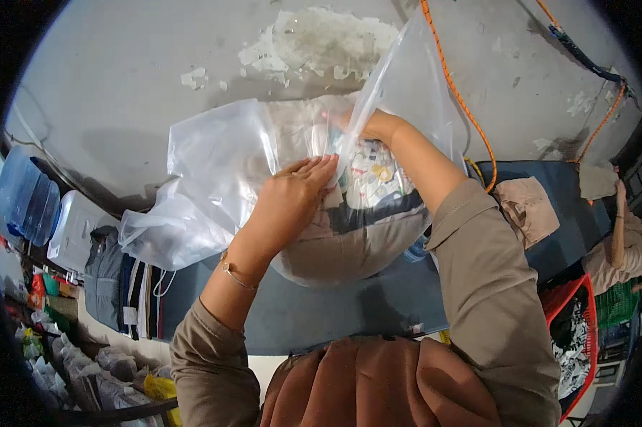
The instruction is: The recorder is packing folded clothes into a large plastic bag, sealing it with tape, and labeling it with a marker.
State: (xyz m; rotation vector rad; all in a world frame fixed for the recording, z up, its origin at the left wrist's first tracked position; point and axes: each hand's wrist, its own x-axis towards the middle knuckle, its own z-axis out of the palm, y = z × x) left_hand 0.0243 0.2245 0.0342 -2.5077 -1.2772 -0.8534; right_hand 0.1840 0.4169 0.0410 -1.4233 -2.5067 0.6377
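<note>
A large clear plastic bag [208, 139] lies on the dark table, bulging with folded clothes. Inside it show pale beige cloth [342, 256], a dark navy band [363, 216] and a white printed fabric [377, 173]. My left hand [294, 197] rests on the outside of the bag with fingers together, near its middle. Through the raised mouth of the bag at the right, my right hand [353, 120] reaches in over the clothes. Plastic partly hides its fingers, so whether it grips anything is unclear.
An orange cord [459, 101] hangs beside the bag. Folded beige garments [526, 205] lie on the table [310, 325] at right, folded clothes [107, 277] at left. A red basket [588, 331] stands lower right, near another person [622, 240]. A blue water bottle [27, 195] sits far left.
</note>
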